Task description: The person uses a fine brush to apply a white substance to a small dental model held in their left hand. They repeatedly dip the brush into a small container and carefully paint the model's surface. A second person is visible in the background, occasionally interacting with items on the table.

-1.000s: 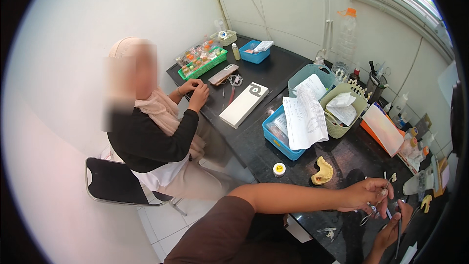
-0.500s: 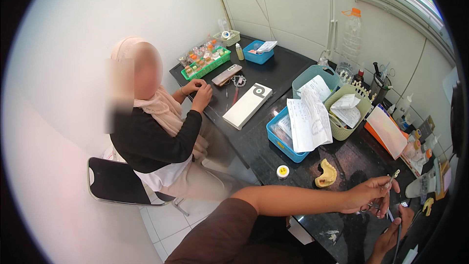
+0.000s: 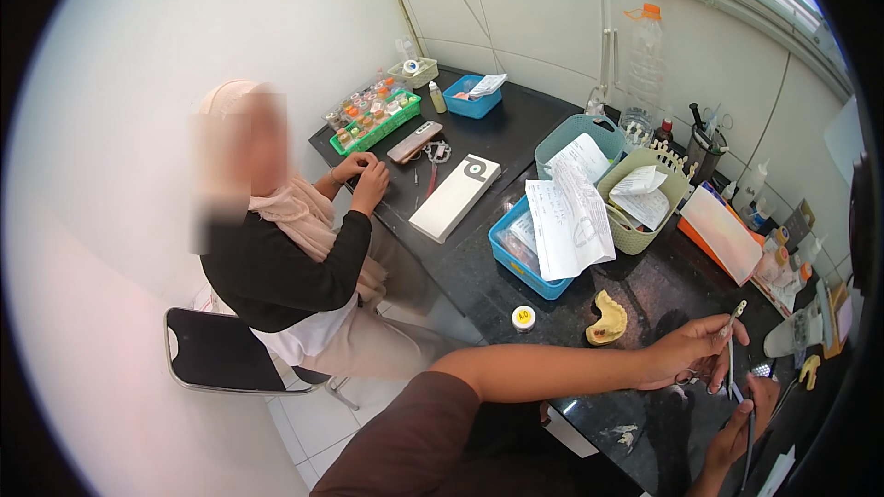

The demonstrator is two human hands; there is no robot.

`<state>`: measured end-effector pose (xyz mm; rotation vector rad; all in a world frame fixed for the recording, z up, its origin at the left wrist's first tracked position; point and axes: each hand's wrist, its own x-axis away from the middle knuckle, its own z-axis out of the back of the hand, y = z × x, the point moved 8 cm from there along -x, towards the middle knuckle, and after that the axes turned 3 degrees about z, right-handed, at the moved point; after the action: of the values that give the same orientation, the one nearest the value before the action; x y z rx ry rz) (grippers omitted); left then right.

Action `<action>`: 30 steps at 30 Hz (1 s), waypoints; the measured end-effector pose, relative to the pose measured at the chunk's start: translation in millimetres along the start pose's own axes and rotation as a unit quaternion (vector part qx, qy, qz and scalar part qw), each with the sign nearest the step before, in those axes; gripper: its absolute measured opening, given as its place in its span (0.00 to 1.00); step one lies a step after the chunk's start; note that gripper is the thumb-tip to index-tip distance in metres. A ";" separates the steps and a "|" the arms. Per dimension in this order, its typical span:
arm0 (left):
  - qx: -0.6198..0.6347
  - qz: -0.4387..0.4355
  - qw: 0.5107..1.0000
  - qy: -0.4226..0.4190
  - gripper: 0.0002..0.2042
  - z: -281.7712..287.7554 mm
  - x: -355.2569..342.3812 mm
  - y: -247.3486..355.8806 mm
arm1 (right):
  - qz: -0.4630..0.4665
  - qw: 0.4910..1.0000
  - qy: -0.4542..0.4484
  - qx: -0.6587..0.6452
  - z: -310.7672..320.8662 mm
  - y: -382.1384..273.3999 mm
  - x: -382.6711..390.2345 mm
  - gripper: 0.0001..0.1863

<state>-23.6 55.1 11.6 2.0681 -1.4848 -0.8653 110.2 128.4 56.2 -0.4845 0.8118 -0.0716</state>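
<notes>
My left hand (image 3: 692,350) stretches over the black table at the right, its fingers closed around a metal clamp with ring handles (image 3: 685,375). At the clamp's upper tip sits a small pale piece (image 3: 739,307), too small to make out well. Just below, my right hand (image 3: 739,425) grips a slim pen-like handpiece with a dark cord (image 3: 750,449) hanging from it, its tip close to the left fingers. A yellow plaster dental cast (image 3: 607,319) lies to the left of my left hand. Next to it stands a white jar with a yellow label (image 3: 523,317).
Behind the cast are a blue basket (image 3: 543,285) with papers and a green basket (image 3: 631,237). Bottles, an orange folder (image 3: 704,241) and a clear cup (image 3: 785,340) line the right. A small yellow cast (image 3: 810,371) lies there. Another person (image 3: 295,248) sits at left.
The whole scene has shifted slightly left and, at the far side, upward as the view moved. Both hands keep their holds, with little other change.
</notes>
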 end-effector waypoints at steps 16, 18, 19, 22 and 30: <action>0.062 0.083 0.995 -0.006 0.13 -1.8 4.3 -11.0 | 0.024 1.000 0.013 0.015 0.6 12.7 7.7 0.19; 0.056 0.081 0.995 -0.003 0.12 0.2 4.9 -12.1 | 0.035 0.999 0.008 0.028 0.8 11.1 7.7 0.19; 0.058 0.081 0.995 0.002 0.12 1.0 5.5 -12.3 | 0.036 0.999 0.006 0.012 0.7 9.8 7.4 0.19; 0.061 0.085 0.994 0.007 0.11 -0.8 8.1 -10.5 | 0.028 0.999 0.006 -0.026 1.1 2.2 3.1 0.20; 0.040 0.112 0.993 0.020 0.14 11.2 4.8 -12.3 | -0.025 0.998 0.047 -0.023 -1.7 0.1 -14.8 0.22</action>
<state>-22.3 54.5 -5.6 1.9133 -1.7146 -0.6832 98.7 131.4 65.2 -0.5481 0.8948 -0.1236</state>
